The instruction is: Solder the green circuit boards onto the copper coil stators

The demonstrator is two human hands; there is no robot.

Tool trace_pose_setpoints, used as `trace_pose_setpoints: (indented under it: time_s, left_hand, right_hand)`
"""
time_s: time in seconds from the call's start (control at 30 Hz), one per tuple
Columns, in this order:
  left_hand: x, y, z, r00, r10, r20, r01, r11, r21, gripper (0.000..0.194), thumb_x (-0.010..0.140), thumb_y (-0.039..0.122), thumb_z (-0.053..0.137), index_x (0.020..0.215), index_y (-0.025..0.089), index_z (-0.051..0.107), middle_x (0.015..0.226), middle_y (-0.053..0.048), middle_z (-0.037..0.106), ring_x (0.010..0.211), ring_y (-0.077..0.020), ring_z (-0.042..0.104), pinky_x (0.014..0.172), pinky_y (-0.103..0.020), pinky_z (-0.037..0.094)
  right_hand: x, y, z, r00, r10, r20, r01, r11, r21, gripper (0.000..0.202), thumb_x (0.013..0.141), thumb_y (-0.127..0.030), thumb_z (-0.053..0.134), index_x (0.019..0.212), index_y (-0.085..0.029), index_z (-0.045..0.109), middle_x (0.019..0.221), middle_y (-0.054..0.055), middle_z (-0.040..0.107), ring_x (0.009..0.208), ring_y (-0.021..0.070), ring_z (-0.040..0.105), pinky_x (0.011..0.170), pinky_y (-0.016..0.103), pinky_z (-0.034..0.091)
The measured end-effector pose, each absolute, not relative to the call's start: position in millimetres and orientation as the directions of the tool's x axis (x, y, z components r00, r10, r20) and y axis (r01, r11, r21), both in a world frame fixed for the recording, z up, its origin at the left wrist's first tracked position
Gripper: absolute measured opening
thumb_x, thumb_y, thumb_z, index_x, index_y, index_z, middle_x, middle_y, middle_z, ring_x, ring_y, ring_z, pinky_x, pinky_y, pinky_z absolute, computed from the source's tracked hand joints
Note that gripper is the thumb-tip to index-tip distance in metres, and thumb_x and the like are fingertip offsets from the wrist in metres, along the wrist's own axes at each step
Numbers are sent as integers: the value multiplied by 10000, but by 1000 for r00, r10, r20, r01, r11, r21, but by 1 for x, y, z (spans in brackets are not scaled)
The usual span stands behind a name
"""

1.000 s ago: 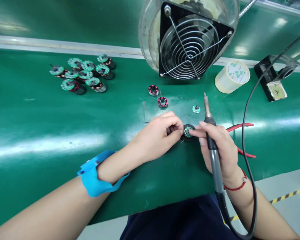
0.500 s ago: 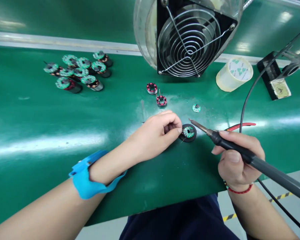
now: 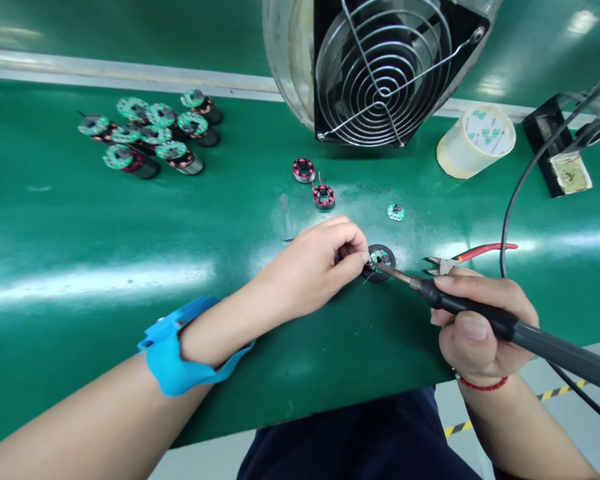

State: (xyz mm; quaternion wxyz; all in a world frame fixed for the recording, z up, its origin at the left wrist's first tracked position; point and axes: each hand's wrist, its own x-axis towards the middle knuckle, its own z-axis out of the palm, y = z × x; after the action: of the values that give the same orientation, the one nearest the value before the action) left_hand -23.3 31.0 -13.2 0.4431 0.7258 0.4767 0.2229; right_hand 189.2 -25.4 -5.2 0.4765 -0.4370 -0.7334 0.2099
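From where I'm standing, the small round PCB (image 3: pixel 383 255) is sitting in a dark round holder (image 3: pixel 392 267) on the green bench (image 3: pixel 105 233), b/w the two hands. The L hand (image 3: pixel 320 267) is coming at it from its left side, thumb & fingers pinching nearly shut right by the holder's left edge; can't tell what, if anything, they're gripping. Fine wires (image 3: pixel 367 278) are poking out just beside those fingertips.

The R hand (image 3: pixel 485 327) is closing round the grip of a soldering iron (image 3: pixel 503 323), fingers wrapped, no real gap. The iron's long axis is slanting: butt end low & off to the right, tip up-left & over the PCB, close to the L fingertips. Can't be sure the tip's actually touching. So the L hand is being the nearer one, w/ the R hand lying farther off & only the iron's shaft bridging that space.

Red-handled cutters (image 3: pixel 485 251) are lying just above the R hand, jaws parted & pointing left. A loose PCB (image 3: pixel 395 212) is lying a bit beyond the holder, w/ two red-wound coils (image 3: pixel 304 171) resting up-left of it. The fan (image 3: pixel 383 87) is facing the work from the far side.
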Motion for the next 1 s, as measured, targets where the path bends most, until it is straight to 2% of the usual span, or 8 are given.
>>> trace_pose_setpoints:
  time_s: [0.17,0.47,0.6,0.73,0.8,0.87,0.93,1.0]
  left_hand:
    - [-23,31,-14,440,893,-95,498,-155,853,140,854,155,525,725,163,581,723,32,540,634,-88,487,598,-242,379]
    - [-22,31,-14,440,893,-96,506,-159,848,146,857,159,520,721,166,574,722,34,536,619,-85,482,586,-242,373]
    - [-22,31,-14,438,893,-105,513,-153,845,141,855,168,522,725,168,577,724,33,534,622,-88,483,585,-242,373]
    - [-22,32,-14,446,890,-96,504,-162,849,138,857,173,511,736,168,578,733,29,536,632,-93,487,588,-242,375]
    - [-22,32,-13,449,889,-95,501,-162,850,136,854,172,501,739,170,573,733,27,533,635,-98,489,594,-244,378]
    - [-21,32,-13,450,888,-94,506,-166,847,136,850,171,494,734,174,565,730,26,526,642,-105,488,602,-250,378]
    - [-21,31,-13,457,885,-91,511,-178,841,133,842,166,492,725,177,553,728,24,516,655,-113,488,613,-257,377]
    - [-21,31,-13,465,881,-90,514,-186,837,132,837,156,490,717,177,542,727,23,508,666,-118,488,621,-260,376]
  right_hand:
    - [188,-27,-7,-150,851,503,472,509,-720,247,960,-393,500,1095,-274,670,789,28,731,561,195,650,522,389,555]
    - [188,-26,-7,-137,839,526,444,527,-725,237,951,-387,528,1092,-267,675,753,11,717,529,174,633,517,376,558]
    - [188,-24,-5,-151,819,553,438,557,-706,252,961,-367,537,1164,-264,644,721,4,706,534,180,651,520,368,568]
    - [178,-20,-6,-79,877,474,424,460,-780,356,981,-226,502,1332,-285,514,922,28,751,710,182,725,620,343,609]
    - [173,-16,-8,-152,899,411,478,431,-766,419,963,-159,510,1358,-295,477,1038,36,748,881,200,731,776,379,613]
    - [171,-12,-11,-299,897,326,553,441,-707,471,929,-139,546,1366,-290,458,1163,54,718,1063,239,684,908,439,573]
    - [171,-9,-13,-413,875,255,589,469,-658,497,917,-138,541,1381,-281,436,1242,71,682,1133,261,644,933,463,551]
    - [172,-7,-16,-445,869,217,598,469,-650,485,929,-126,499,1382,-283,427,1239,72,677,1116,252,645,920,454,549]
